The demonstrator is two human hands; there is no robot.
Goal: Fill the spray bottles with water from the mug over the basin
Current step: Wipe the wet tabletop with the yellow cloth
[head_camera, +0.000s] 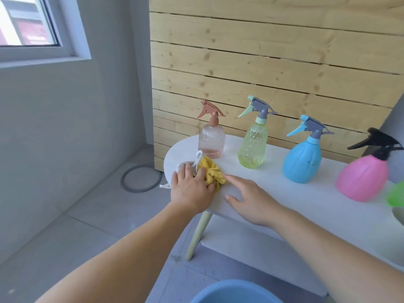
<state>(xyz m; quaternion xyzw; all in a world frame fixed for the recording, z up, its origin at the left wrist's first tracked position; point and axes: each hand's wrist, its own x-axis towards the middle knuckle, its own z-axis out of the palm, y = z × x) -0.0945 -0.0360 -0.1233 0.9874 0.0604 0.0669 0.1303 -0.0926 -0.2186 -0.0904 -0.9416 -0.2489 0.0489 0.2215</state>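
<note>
You look down at a white bench (273, 184) standing against a wall of pale wooden slats (262, 62). Your left hand (190, 189) rests at the rounded left end of the bench, its fingers (202, 172) bent over a crumpled yellow cloth (215, 172) and gripping it. Something white and grey lies under that hand, but you cannot tell what it is. Your right hand (251, 200) lies just beside the cloth, palm down on the bench, fingers spread and holding nothing, with the index fingertip almost at the cloth's edge.

Four spray bottles stand upright in a row behind your hands, each apart from the next. From left to right:
- a clear pink spray bottle (211, 141) with a brown trigger, a shallow layer of liquid in its base, just behind the cloth
- a translucent yellow-green spray bottle (252, 147) with a grey and mint trigger
- a blue spray bottle (302, 160) with a grey trigger
- an opaque pink spray bottle (360, 178) with a black trigger

A blurred green object (396, 193) shows at the right edge. The rim of a blue basin (236, 290) sits on the floor at the bottom edge, below your arms.
</note>
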